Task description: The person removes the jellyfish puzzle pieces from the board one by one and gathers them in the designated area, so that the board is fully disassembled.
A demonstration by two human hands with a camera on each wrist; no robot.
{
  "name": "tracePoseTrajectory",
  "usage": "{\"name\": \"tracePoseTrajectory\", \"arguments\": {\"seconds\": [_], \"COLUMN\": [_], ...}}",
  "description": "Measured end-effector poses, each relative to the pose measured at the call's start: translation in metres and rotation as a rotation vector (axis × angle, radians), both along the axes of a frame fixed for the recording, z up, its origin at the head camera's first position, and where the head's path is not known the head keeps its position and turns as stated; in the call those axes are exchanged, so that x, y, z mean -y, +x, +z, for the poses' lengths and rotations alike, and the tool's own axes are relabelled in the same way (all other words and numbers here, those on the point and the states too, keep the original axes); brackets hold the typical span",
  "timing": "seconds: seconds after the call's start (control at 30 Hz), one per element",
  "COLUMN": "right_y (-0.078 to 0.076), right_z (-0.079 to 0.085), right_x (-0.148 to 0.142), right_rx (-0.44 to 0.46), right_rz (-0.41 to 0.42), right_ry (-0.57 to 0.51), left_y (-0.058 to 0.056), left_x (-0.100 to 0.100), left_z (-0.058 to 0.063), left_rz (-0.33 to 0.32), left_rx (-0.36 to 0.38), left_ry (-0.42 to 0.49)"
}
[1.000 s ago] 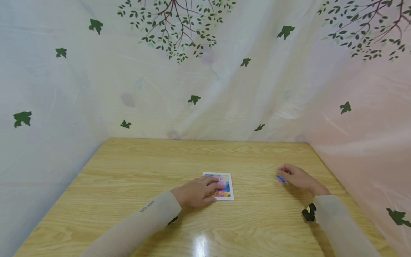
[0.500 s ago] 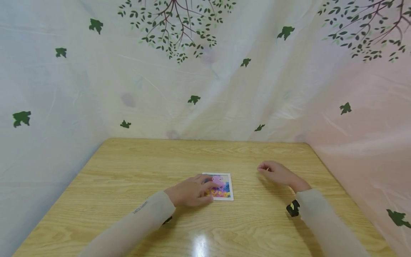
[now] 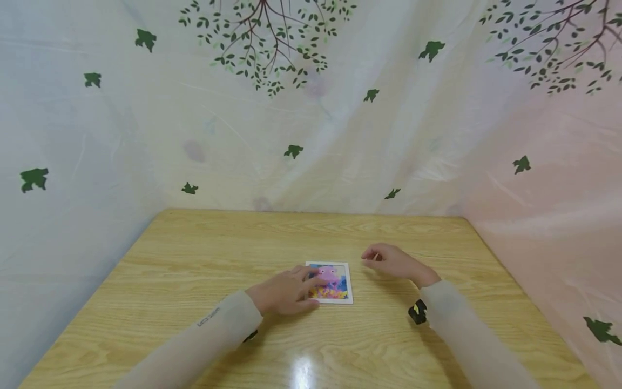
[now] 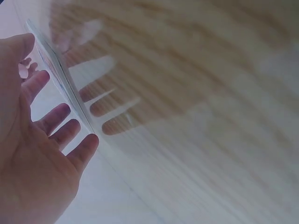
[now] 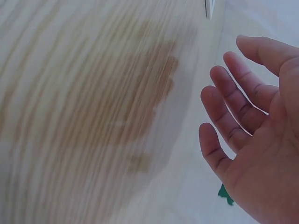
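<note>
A small square picture puzzle in a white frame [image 3: 351,283] lies mid-table, showing a pink cartoon figure over blue and yellow. My left hand [image 3: 286,289] rests on its left side with fingers spread. In the left wrist view, the left fingers [image 4: 58,119] lie along the face of the puzzle frame [image 4: 65,79]. Just right of the puzzle, my right hand [image 3: 393,262] hovers above the table, fingers loosely bent. Seen in the right wrist view, the right hand [image 5: 254,107] has thumb and fingers apart, with nothing visible between them.
The wooden table [image 3: 233,232] runs back to a pale curtain [image 3: 233,135] printed with leaves and branches. Curtain also hangs along both sides. Dark wrist cameras sit under both sleeves, one of them the right camera [image 3: 418,312].
My right hand has moved left toward the puzzle. The small blue and pink piece at its fingertips a second ago is out of sight. My left hand has slid slightly left, uncovering more of the picture.
</note>
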State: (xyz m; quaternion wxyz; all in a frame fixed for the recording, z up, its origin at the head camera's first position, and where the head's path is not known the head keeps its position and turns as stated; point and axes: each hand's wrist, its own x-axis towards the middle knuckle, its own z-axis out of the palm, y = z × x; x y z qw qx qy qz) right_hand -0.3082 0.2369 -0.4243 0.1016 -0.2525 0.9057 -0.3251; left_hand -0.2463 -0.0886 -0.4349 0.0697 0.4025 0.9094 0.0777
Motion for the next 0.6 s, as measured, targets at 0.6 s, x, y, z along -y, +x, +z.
{"name": "tracePoseTrajectory", "arguments": {"seconds": [0.6], "right_y": [-0.001], "right_z": [-0.005], "right_x": [0.06], "right_rx": [0.004], "right_rz": [0.121], "right_ry": [0.016], "left_y": [0.002], "left_x": [-0.001], "left_z": [0.001], "left_rz": [-0.018], "left_rx": [-0.022], "left_ry": [0.016]}}
